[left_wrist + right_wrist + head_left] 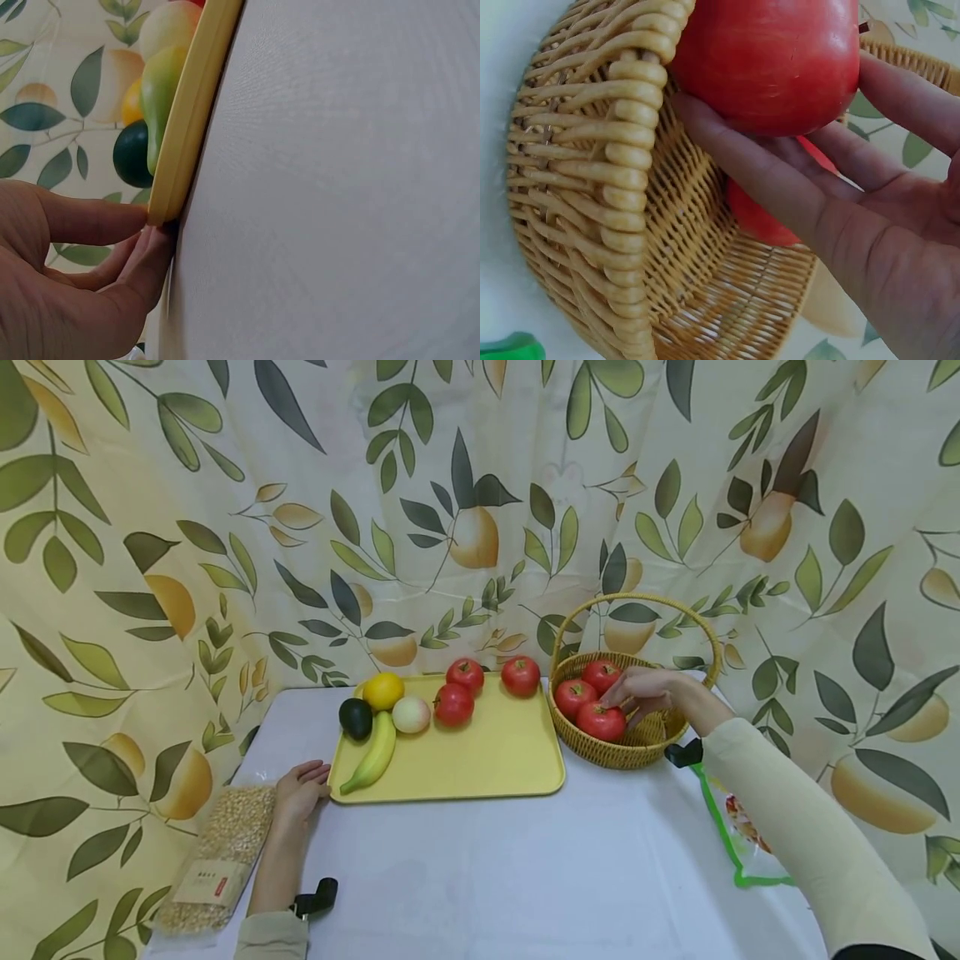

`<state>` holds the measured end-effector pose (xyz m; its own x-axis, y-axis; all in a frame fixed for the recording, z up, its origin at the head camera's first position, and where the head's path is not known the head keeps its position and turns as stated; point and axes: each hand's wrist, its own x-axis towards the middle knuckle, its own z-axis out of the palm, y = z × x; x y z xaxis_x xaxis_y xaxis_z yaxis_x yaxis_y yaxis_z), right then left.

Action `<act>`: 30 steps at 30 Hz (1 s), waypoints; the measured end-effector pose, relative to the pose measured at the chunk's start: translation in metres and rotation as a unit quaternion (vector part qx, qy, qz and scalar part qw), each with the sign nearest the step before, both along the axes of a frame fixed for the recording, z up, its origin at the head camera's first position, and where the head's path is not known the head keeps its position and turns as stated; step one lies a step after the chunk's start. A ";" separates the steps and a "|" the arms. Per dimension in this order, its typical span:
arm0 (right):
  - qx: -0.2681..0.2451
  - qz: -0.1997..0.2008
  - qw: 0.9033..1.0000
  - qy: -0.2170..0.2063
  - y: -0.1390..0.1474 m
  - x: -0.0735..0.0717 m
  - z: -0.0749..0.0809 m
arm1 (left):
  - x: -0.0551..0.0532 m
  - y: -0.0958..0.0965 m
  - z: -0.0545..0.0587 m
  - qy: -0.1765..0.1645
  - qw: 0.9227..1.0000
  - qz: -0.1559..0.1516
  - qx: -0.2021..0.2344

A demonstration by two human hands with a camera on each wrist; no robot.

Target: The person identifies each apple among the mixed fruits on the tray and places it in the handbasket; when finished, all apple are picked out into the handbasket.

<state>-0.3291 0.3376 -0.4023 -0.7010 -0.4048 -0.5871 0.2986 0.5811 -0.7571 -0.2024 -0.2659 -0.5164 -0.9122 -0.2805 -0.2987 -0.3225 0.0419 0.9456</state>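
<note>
My right hand (647,687) reaches into a wicker basket (630,758) and holds a red apple (600,723) near the front rim. In the right wrist view the apple (772,60) sits between thumb and fingers (757,169), its short dark stem beside the thumb. Two more red apples (575,697) lie behind it in the basket. At the near left corner of a yellow tray (480,772), my left hand (300,789) pinches the edge, thumb above and fingers below. The tray's rim (187,127) shows between them in the left wrist view.
On the tray lie a banana (372,756), an avocado (356,718), a lemon (384,691), a pale peach (411,715) and several red apples (453,705). A bag of grains (225,843) is at left; a green-edged packet (738,835) lies under the right arm. A patterned curtain (480,527) hangs behind.
</note>
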 end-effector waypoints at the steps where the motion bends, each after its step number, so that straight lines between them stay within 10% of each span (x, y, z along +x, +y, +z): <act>1: 0.002 -0.006 1.000 -0.004 -0.001 -0.001 -0.001 | 0.000 -0.001 -0.001 0.000 1.000 -0.001 0.001; 30: 0.029 -0.113 0.993 -0.013 -0.026 -0.003 -0.018 | -0.003 0.000 0.001 -0.004 1.000 0.008 0.013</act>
<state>-0.3322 0.3113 -0.4200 -0.7546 -0.2035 -0.6238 0.4452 0.5396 -0.7146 -0.2055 -0.2662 -0.5154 -0.9050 -0.2874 -0.3136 -0.3309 0.0123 0.9436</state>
